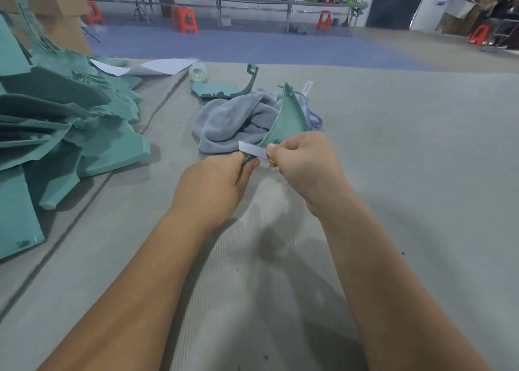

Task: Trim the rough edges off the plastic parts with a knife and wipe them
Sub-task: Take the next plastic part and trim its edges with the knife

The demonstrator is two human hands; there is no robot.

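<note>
My left hand (216, 185) grips the near end of a curved, pointed teal plastic part (289, 118) that stands up above the grey felt-covered table (407, 174). My right hand (304, 165) is closed on a knife whose yellow handle barely shows; its silver blade (252, 149) lies across the part's lower edge, pointing left. A grey-blue cloth (233, 120) lies crumpled on the table just behind the part.
A big heap of teal plastic parts (64, 123) fills the left side. Another teal part (222, 90) and a roll of tape (198, 73) lie behind the cloth, beside white paper (165, 66). Orange stools (184, 19) and long benches stand far back.
</note>
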